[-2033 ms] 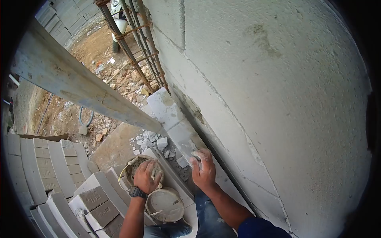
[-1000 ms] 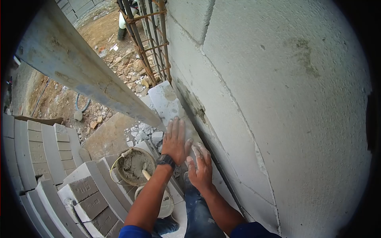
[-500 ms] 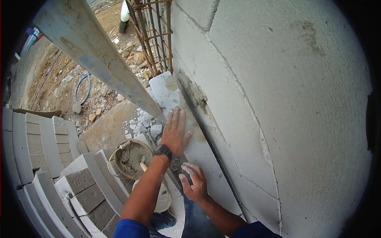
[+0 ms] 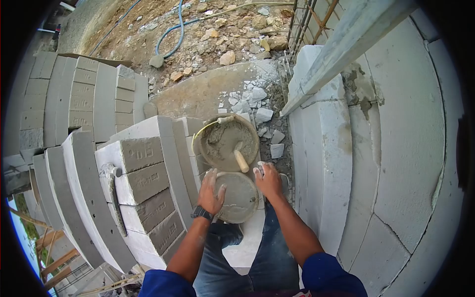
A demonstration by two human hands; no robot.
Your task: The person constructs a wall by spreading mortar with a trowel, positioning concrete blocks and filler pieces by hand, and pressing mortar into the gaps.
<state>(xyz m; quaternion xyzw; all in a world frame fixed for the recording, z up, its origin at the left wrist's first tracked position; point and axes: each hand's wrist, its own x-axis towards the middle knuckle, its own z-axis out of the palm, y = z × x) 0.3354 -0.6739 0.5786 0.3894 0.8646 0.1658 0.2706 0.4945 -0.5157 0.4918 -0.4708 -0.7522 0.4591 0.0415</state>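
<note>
My left hand (image 4: 212,193) is open, fingers spread, above the left side of a round bucket (image 4: 237,195) with a flat grey top. My right hand (image 4: 268,179) hovers at that bucket's right edge, fingers loosely bent and dusty white, with nothing seen in them. Just beyond both hands stands a bucket of wet mortar (image 4: 217,143) with a yellowish wire handle. A wooden tool handle (image 4: 241,161) sticks out of the mortar toward me; its working end is buried. To the right, a pale block (image 4: 331,163) lies along the wall.
Stacked grey blocks (image 4: 148,158) rise on the left, with a long dark-gripped tool (image 4: 115,198) resting against them. A mortar-stained beam (image 4: 346,49) slants down to the block at right. Broken chunks (image 4: 257,94), a blue hose (image 4: 170,39) and a rebar cage (image 4: 307,22) lie farther off.
My left hand has left the pale block's top, and my right hand has left its side. Both are now over the buckets, and the view has swung left.
</note>
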